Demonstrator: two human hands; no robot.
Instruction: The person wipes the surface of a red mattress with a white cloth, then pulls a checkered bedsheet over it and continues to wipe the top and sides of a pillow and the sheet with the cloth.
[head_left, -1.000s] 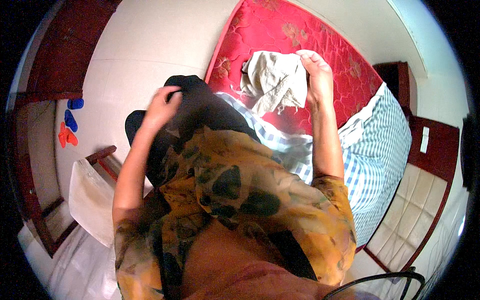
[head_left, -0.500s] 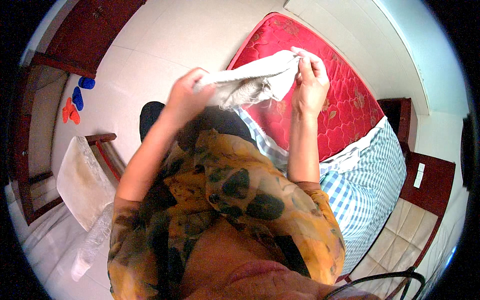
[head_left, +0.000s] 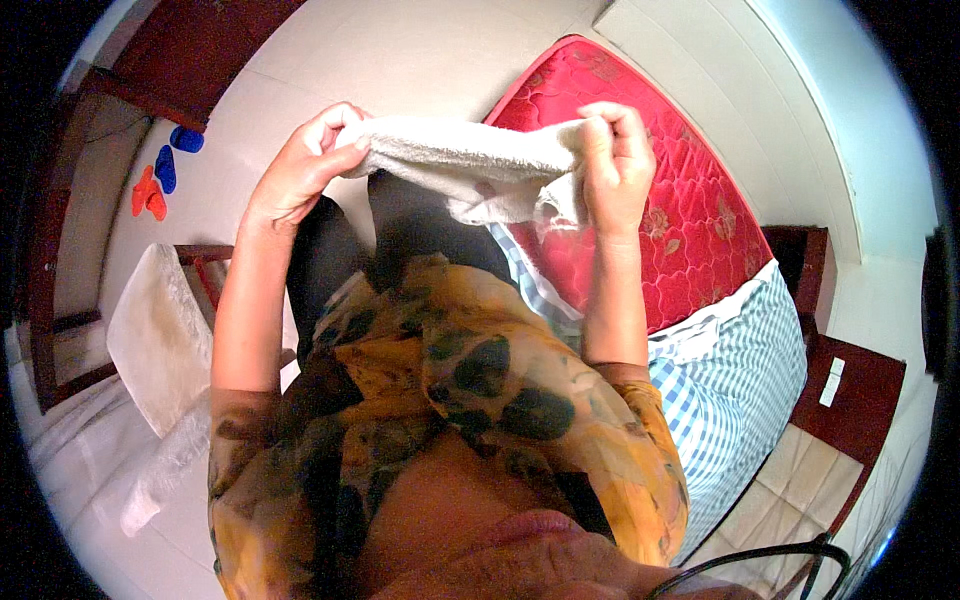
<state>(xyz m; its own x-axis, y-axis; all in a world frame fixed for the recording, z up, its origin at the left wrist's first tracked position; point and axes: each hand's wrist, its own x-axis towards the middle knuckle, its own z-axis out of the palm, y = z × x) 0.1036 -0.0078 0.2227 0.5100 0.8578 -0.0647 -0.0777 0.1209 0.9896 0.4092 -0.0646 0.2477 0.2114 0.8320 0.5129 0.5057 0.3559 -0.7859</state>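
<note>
White terry towel, pinched at both ends: left hand and right hand closed on it, stretched level in the air. Fold apparently not begun. Beyond right: red mattress, checked sheet.

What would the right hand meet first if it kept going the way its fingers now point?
Probably the red quilted mattress beyond the right hand, which already grips the white towel; depth is unclear.

The pale cloth, earlier on the red mattress, is now stretched taut between both raised hands at upper centre
</note>
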